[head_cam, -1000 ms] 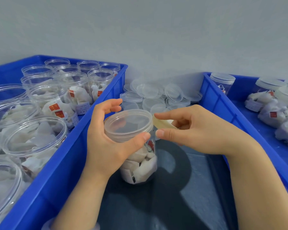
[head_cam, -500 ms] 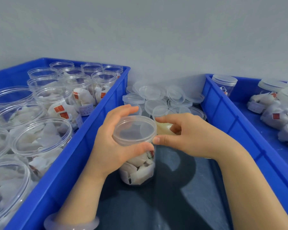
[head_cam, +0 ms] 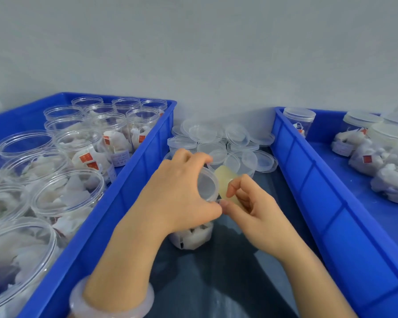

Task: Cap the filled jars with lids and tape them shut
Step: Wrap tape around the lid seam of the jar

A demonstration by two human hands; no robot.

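A clear jar [head_cam: 193, 237] filled with white packets stands on the dark surface between two blue crates, its clear lid [head_cam: 207, 187] on top. My left hand [head_cam: 182, 193] wraps over the lid and upper jar, fingers curled round it. My right hand [head_cam: 251, 207] pinches a strip of yellowish tape [head_cam: 225, 180] that runs along the lid's right edge. Much of the jar is hidden behind my left hand.
The left blue crate [head_cam: 124, 203] holds several open filled jars [head_cam: 67, 193]. Loose clear lids [head_cam: 216, 143] are piled at the back between the crates. The right blue crate [head_cam: 319, 191] holds several capped jars [head_cam: 377, 157]. A grey wall rises behind.
My left hand has moved from the jar's side up over the lid. My right hand has dropped lower, drawing the tape round the lid's right edge. The camera tilted down.
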